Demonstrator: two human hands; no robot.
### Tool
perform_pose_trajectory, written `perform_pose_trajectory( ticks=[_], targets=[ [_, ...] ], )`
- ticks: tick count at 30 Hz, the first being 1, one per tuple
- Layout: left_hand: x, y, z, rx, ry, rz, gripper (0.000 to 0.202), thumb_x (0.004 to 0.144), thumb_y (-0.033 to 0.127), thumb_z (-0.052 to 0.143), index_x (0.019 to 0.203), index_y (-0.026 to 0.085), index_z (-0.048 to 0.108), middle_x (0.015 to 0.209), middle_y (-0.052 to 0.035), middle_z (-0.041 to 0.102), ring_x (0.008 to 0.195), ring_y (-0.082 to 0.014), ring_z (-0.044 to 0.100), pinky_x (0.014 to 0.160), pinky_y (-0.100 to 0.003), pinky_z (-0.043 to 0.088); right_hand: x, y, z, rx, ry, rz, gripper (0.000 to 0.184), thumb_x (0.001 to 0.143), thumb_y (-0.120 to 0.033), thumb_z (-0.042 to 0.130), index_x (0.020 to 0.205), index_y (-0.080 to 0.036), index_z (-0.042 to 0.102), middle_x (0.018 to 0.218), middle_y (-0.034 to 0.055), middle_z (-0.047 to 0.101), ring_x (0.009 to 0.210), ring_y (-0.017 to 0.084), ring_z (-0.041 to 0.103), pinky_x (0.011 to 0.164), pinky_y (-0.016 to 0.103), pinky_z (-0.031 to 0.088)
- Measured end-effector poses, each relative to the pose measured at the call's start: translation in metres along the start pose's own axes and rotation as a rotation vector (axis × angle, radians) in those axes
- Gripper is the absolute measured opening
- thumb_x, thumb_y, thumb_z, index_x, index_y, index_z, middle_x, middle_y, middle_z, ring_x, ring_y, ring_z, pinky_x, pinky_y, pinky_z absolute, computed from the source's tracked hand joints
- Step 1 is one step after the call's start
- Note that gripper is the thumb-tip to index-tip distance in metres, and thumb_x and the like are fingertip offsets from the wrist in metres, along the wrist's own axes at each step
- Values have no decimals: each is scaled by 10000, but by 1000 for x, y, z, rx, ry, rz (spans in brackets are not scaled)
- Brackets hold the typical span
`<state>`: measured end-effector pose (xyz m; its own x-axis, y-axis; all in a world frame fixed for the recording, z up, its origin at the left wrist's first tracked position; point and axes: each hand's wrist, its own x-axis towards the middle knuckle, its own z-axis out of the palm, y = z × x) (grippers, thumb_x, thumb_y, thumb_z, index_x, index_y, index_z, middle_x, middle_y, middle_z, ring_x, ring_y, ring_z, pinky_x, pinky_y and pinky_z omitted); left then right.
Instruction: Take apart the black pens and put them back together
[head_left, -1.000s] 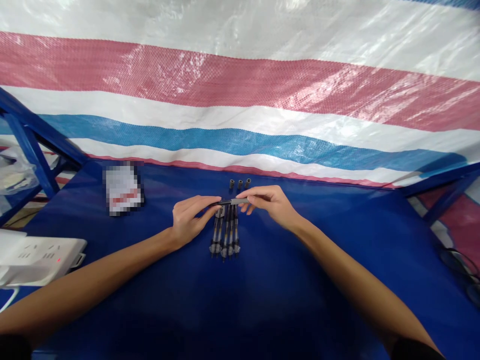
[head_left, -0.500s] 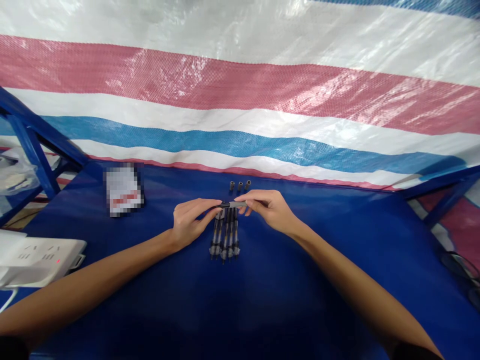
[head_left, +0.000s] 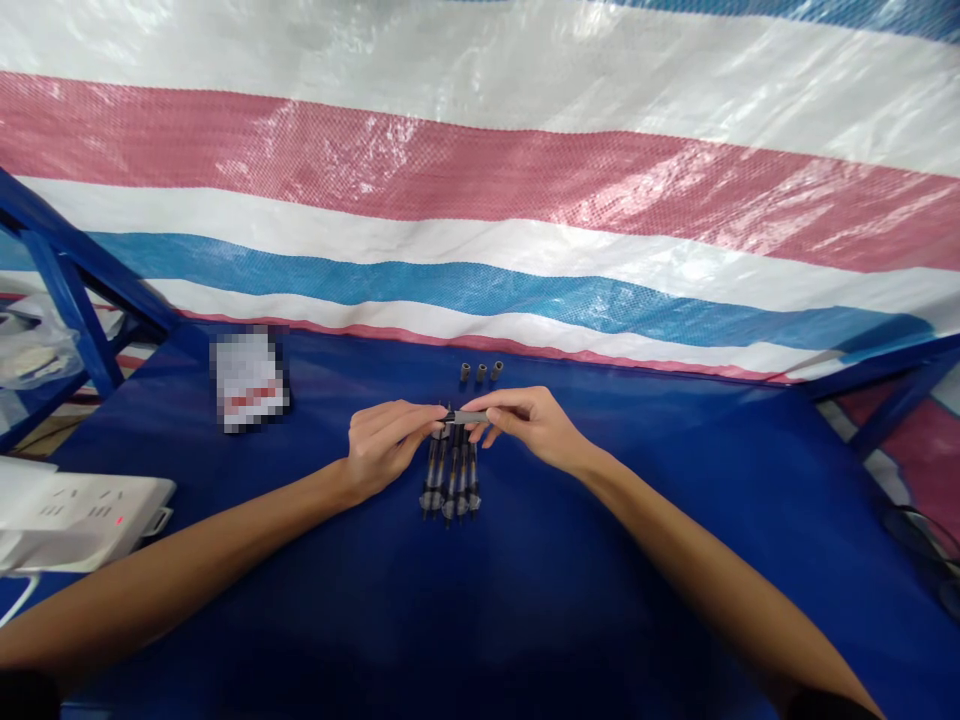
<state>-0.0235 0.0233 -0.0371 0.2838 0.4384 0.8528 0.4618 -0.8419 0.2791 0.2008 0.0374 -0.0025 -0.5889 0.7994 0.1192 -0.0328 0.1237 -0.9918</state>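
One slim dark pen (head_left: 459, 416), grey-ended, crosswise above lying pens (head_left: 450, 480)

Both arms outstretched; left grip (head_left: 384, 442), right grip (head_left: 529, 425) pinched, fingertips nearly meeting.

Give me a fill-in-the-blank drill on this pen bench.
The left hand and right hand pinch a single pen by its two ____.
Behind the hands stand ____ small dark cylinders.
The row of pens lies on a ____ tablecloth.
The white power strip sits at the table's ____ edge.
Missing words: ends; three; blue; left.
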Motion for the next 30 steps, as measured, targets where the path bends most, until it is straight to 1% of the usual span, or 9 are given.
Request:
perform_pose_trajectory(
  ticks=[4,6,9,11,14,16,19,23,30],
  targets=[
    [2,0,0,43,-57,-22,169,835,126,648,999,164,662,812,-22,728,706,-109,676,659,-213,521,-1,-6,1,-38,9,35,279,897,-337,560,1062,-148,682,875,73,712,772,169,697,656,295,584],
    [2,0,0,55,-71,-29,153,842,141,643,993,162,664,824,-25,729,720,-111,679,676,-213,526,-2,-8,2,-221,49,9,266,867,-317,606,1067,-159,679,915,71,717,808,175,689,698,307,574],
    [3,-1,1,56,-87,-38,166,851,173,640,1015,163,665,849,-32,731,739,-115,682,693,-218,537,-3,-10,5,-561,141,-96,192,839,-250,639,1006,-177,696,931,49,724,773,157,669,724,302,547],
    [3,-3,1,62,-97,-44,179,857,201,635,1030,168,668,860,-36,731,743,-120,679,694,-227,540,-3,-10,6,-648,185,-168,156,866,-238,600,974,-179,696,904,41,726,737,146,664,711,290,539],
    [3,-5,2,71,-118,-84,170,859,223,633,1013,162,676,839,-40,725,725,-123,667,689,-235,535,-4,-12,2,-661,223,-229,151,883,-246,575,971,-178,678,894,42,719,726,139,663,702,270,538],
    [2,-6,2,75,-136,-96,150,859,208,632,990,150,677,832,-45,722,720,-123,661,690,-236,530,-3,-12,-2,-697,191,-264,137,879,-237,579,962,-170,665,874,44,706,714,134,647,695,264,529],
    [1,-6,3,90,-148,-55,126,853,171,631,968,133,670,838,-55,720,721,-128,657,691,-239,526,-3,-12,-5,-766,118,-322,118,881,-228,575,948,-156,640,840,46,669,706,130,608,679,265,507],
    [0,-3,2,79,-132,-6,127,872,165,602,983,142,658,845,-53,717,722,-124,660,686,-229,532,-2,-9,-2,-786,112,-363,103,898,-215,541,939,-152,612,821,47,632,692,129,568,659,273,486],
    [-4,0,3,50,-126,34,145,883,163,579,1014,148,639,804,-46,708,673,-108,654,630,-196,522,-4,-2,13,-802,237,-507,114,885,-127,499,875,-150,610,793,69,657,696,148,609,646,277,506]
  ],
)
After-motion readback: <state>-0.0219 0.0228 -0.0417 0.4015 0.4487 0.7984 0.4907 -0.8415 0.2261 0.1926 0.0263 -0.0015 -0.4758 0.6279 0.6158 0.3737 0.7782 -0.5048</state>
